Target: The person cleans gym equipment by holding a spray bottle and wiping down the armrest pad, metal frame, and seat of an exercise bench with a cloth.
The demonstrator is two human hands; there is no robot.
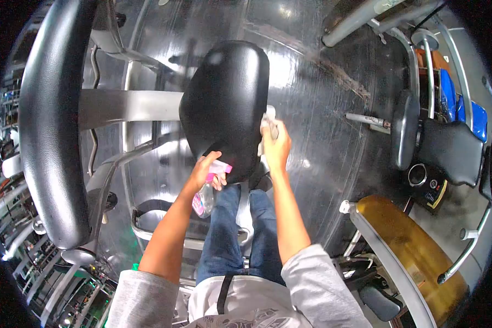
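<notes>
A black padded seat (227,98) of a gym bench lies in front of me, joined by a grey metal beam to a long black backrest pad (54,120) on the left. My left hand (209,170) is closed around the neck of a clear spray bottle (202,201) with a pink and white trigger head, just over the seat's near left edge. My right hand (276,143) grips a whitish cloth (269,116) against the right edge of the seat. Part of the cloth is hidden by the fingers.
Grey metal frame tubes (128,158) run under and beside the bench. To the right stand another machine with black pads (448,145) and a brown-yellow padded bench (410,246). Blue pads (478,120) lie farther right. The floor (322,164) is dark and shiny.
</notes>
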